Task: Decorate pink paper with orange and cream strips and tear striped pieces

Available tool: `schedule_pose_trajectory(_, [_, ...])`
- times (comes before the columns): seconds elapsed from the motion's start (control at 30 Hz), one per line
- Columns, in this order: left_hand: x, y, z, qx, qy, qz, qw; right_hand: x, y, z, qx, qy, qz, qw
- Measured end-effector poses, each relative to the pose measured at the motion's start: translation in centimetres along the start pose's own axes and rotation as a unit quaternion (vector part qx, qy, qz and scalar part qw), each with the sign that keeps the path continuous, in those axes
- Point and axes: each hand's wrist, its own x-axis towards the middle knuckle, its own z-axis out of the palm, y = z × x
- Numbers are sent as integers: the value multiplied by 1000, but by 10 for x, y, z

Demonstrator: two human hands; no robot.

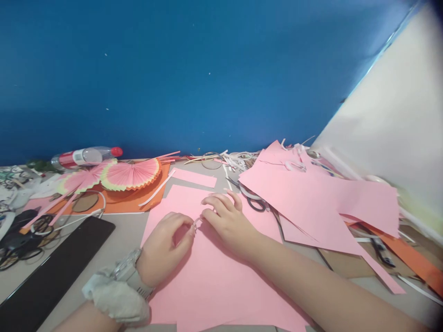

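A pale sliver caught between two hands, over pink paper

In the head view, the only one here, both hands meet above a pink sheet [214, 286] spread on the table. The left hand [164, 246] comes in from the near left, thumb and forefinger pressed together on a thin pale sliver [198, 223]. The right hand [230, 226] reaches across from the other side, palm down, fingers bent and slightly parted. Its thumb is hidden, so I can't tell whether it grips the sliver too or only hovers against it.

The sliver lies just right of the left fingertips and just left of the right forefinger. The left hand has the surer hold; the right is close beside it. What shows is short and slants up and away from the left pinch toward the right hand; its ends are covered, so I can't say which is the tip.

The pink sheet runs away from the person toward the blue wall [207, 83]. Beyond the right hand, black-handled scissors [256, 203] lie partly under more pink paper [311, 207]. A dark, phone-like slab [58, 272] slants along the left.
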Motion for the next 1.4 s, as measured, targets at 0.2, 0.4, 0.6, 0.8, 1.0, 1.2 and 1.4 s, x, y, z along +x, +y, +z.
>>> schedule_pose_trajectory(0.2, [0, -1, 0, -3, -4, -3, 1000, 0, -1, 0, 1, -1, 4, 1000])
schedule_pose_trajectory(0.4, [1, 2, -1, -17, -18, 6, 1000, -1, 0, 0, 22, -7, 4, 1000])
schedule_pose_trajectory(0.6, [0, 1, 0, -33, -25, 12, 999, -1, 0, -1, 46, 14, 10, 999])
schedule_pose_trajectory(0.8, [0, 0, -2, -43, -19, 2, 999, -2, -7, -4, 53, 41, -6, 998])
schedule_pose_trajectory(1.0, [0, -2, 0, -40, -18, 9, 999, 2, -12, -7, 95, -15, -5, 995])
schedule_pose_trajectory(1.2, [0, -1, 0, -37, -22, 21, 999, 2, -10, -5, 103, -24, -21, 994])
schedule_pose_trajectory(1.4, [1, -1, 0, -38, -24, 22, 999, 3, -10, -6, 101, -19, -22, 994])
